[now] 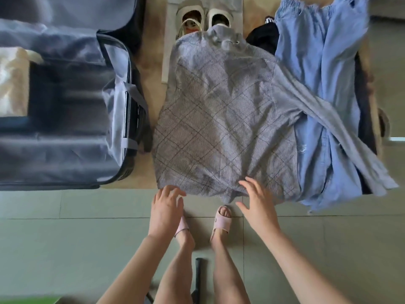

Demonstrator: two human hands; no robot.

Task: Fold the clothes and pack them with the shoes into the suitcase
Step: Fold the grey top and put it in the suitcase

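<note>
Nearest to us, the left hand [167, 207] and the right hand [258, 205] are at the near hem of the grey checked shirt [219, 119]. Both have loose, spread fingers and grip nothing; we cannot tell if they touch the cloth. The shirt lies flat on the table [145, 62], one sleeve across the blue jeans [324, 73] on the right. On the left the suitcase [65, 106] lies open. Farthest stand the shoes [206, 18], their near ends hidden by the collar.

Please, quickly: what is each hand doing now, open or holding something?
Left hand: at the grey shirt hem, grip cannot be told.
Right hand: open, fingers spread over the hem.
</note>
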